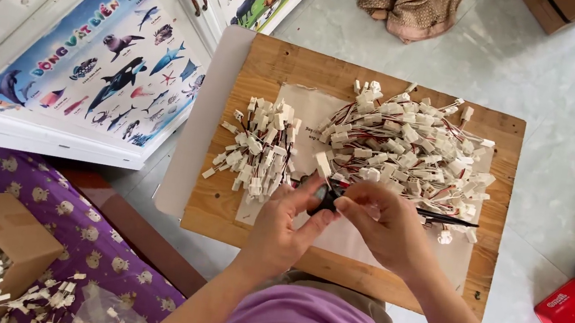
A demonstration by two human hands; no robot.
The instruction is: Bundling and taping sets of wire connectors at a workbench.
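While my left hand (286, 221) and right hand (384, 224) meet at the frame's centre, fingers of both are clenched on a small black part (327, 199), a white connector (323, 163) sticking up just above it. Beyond, on the wooden desk (221, 205), a small wired-connector bunch (259, 151) lies centre-left and a big pile (410, 145) upper right.

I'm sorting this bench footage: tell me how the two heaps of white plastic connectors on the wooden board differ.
The left heap of white connectors is smaller and compact; the right heap of white connectors is larger and sprawls wider. The left heap's wires barely show; the right heap's red and black wires loop out. Both lie on the wooden board.
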